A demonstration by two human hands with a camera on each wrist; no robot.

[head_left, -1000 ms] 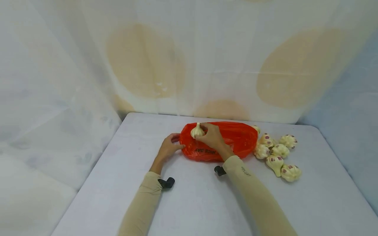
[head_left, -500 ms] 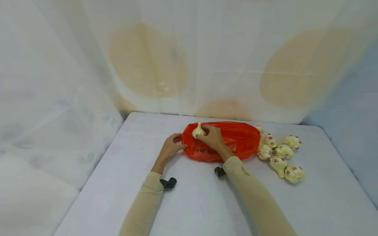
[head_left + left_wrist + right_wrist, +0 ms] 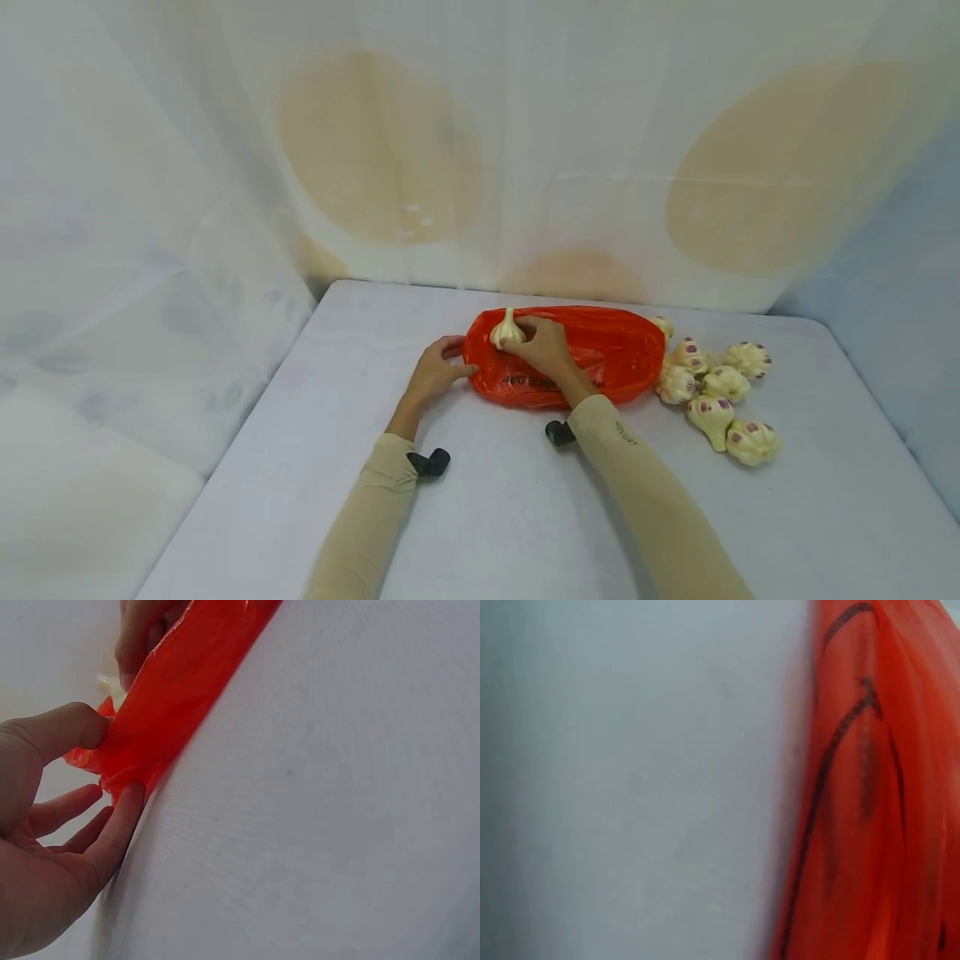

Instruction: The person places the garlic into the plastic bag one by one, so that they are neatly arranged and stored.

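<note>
A red plastic bag with black lettering lies with its mouth spread wide. My right hand reaches over its front side and grips a cream garlic bulb at the bag's left end, stem pointing up. At that same end, my left hand touches the bag's edge with thumb and fingertips, its fingers spread and fairly straight. In the left wrist view the left thumb and a fingertip meet the red plastic. The right wrist view has only the bag's side and white cloth; the right hand is out of it.
Several garlic bulbs with purplish patches cluster right of the bag, one partly behind its right end. All rest on a white-covered table. Pale cloth hangs behind and at both sides. Small black devices sit at both wrists.
The head view has shifted slightly, so everything sits a little further right in it. Relative to the bag, both hands and the held garlic bulb have barely moved.
</note>
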